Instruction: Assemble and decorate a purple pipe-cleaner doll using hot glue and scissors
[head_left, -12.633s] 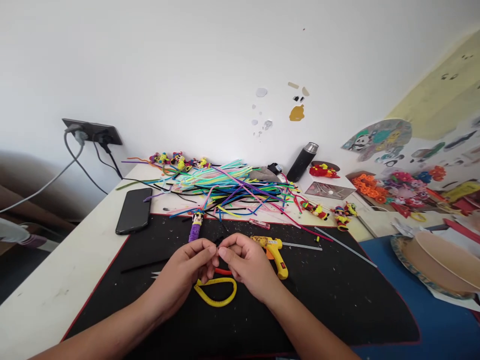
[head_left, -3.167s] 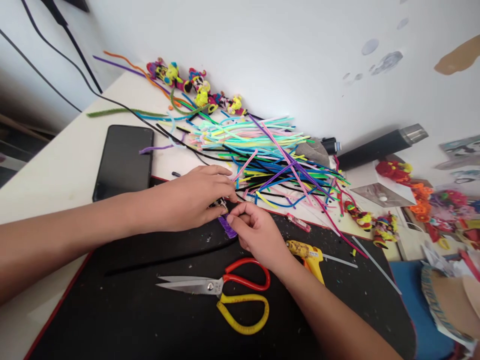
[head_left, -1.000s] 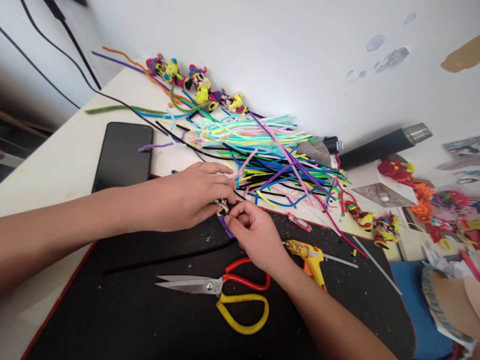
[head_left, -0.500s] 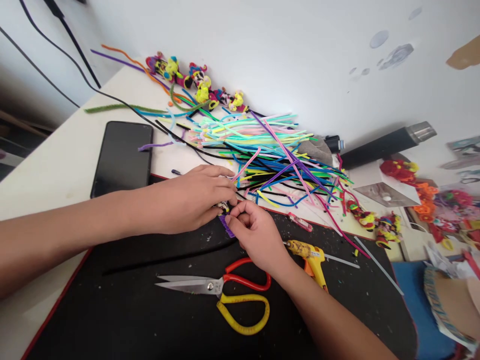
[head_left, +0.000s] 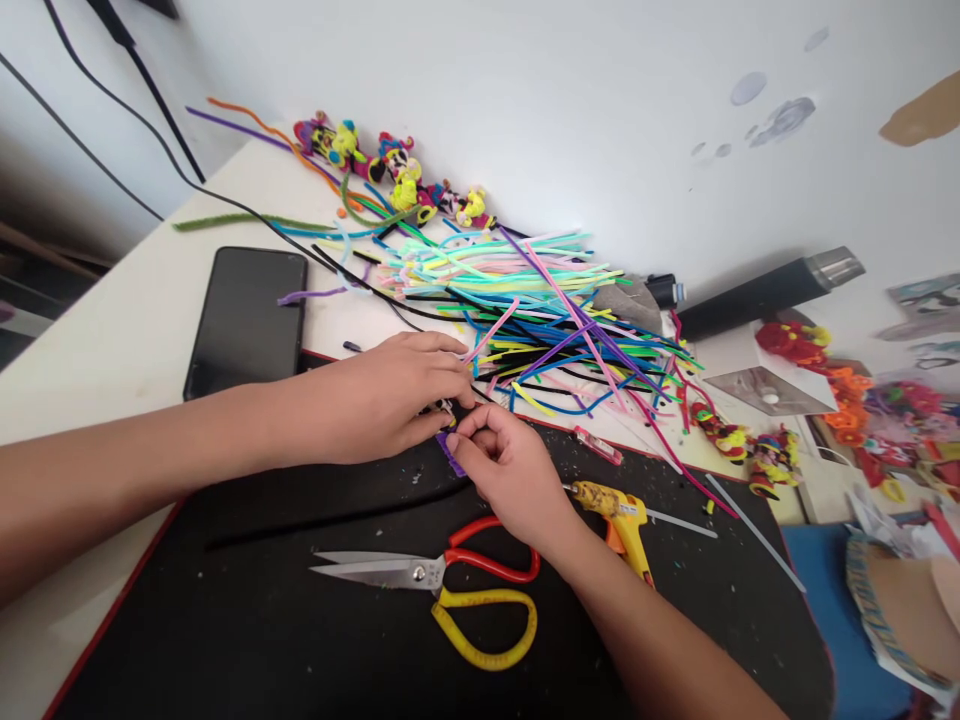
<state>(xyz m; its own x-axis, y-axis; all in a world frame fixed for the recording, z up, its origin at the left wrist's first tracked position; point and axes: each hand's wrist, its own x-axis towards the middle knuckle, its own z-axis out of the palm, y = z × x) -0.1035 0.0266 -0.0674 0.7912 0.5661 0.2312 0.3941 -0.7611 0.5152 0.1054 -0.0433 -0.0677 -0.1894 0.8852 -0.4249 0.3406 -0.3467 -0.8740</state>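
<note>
My left hand (head_left: pixel 382 400) and my right hand (head_left: pixel 510 470) meet over a small purple pipe-cleaner figure (head_left: pixel 452 452) lying on the black mat (head_left: pixel 225 620). Both hands have their fingers pinched together on the figure, which is mostly hidden under them. Just behind the hands lies a big heap of coloured pipe cleaners (head_left: pixel 525 310). In front of my right wrist lie scissors with red and yellow handles (head_left: pixel 450 585), blades pointing left. A yellow glue gun (head_left: pixel 619 515) rests to the right of my right hand.
A black phone (head_left: pixel 244 320) lies on the white table at the left. Finished pipe-cleaner figures (head_left: pixel 390 175) line the wall. A black flask (head_left: pixel 765 290) lies at the right, with more figures (head_left: pixel 739 440) and craft pieces beyond. A long black pipe cleaner (head_left: pixel 330 515) crosses the mat.
Against 12.6 s ago my view has swung down and left and my hands have moved onto the purple figure. Over the last second the hands barely shift.
</note>
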